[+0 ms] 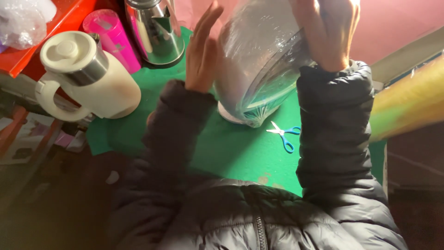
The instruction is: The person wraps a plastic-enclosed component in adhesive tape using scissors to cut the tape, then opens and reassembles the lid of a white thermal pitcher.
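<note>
A green desk [231, 148] fills the view. On it a film-wrapped bowl [259, 69] stands tilted; right hand [328, 32] fingers grip its top, left hand [201, 53] fingers flat against its side. Left: cream flask [88, 76], steel jug [155, 30], pink bottle [113, 39]. Blue scissors [284, 134] lie just beside the bowl.

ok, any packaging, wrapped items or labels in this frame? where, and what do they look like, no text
Film-wrapped bowl: tilted on the green table, clear and rounded, between left hand and right hand.
Crumpled plastic bag: top left, clear-white.
Film roll: right edge, yellowish cylinder.
No labels or screens visible.
</note>
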